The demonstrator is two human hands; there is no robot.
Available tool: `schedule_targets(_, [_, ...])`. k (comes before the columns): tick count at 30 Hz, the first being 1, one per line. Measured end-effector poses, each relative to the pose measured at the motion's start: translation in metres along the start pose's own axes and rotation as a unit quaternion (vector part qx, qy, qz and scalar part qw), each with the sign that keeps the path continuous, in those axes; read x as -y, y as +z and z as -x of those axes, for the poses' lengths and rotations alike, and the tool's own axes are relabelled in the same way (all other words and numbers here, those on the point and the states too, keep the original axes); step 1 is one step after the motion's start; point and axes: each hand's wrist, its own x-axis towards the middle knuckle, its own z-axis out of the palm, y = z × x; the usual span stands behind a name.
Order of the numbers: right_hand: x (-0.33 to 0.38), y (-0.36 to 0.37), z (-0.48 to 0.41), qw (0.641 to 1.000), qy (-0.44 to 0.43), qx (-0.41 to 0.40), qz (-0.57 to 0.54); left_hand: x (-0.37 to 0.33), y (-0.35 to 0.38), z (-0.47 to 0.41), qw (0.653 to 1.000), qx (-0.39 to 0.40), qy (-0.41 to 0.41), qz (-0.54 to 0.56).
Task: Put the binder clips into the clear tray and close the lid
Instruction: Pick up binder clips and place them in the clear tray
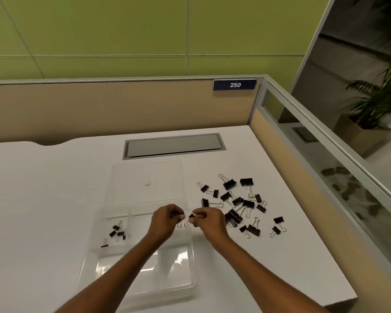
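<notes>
Head view: barely started. A few clips [117, 231] are in the tray [113, 263] lower left, the pile [237, 207] right of centre; lid [145, 177] open. One clip is pinched in each hand: left [166, 219], right [209, 220].

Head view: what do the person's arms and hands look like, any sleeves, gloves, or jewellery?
Both forearms are bare as far as the frame shows; no sleeve cuffs come into view. The left hand and the right hand wear no gloves. No watch, bracelet or ring is visible, though the fingers are too small and blurred to rule out a thin ring.
</notes>
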Motion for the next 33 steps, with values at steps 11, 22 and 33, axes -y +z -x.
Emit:
schedule_targets(11, [0.022,0.099,0.022,0.986,-0.088,0.099,0.098,0.066,-0.074,0.052,0.992,-0.096,-0.04,-0.067])
schedule_targets(22, [0.019,0.182,0.048,0.943,-0.197,0.113,0.244,0.125,-0.115,0.1,0.968,-0.142,-0.117,-0.169])
schedule_targets(33, [0.013,0.196,0.063,0.926,-0.199,0.147,0.286,0.14,-0.113,0.113,0.959,-0.112,-0.105,-0.239])
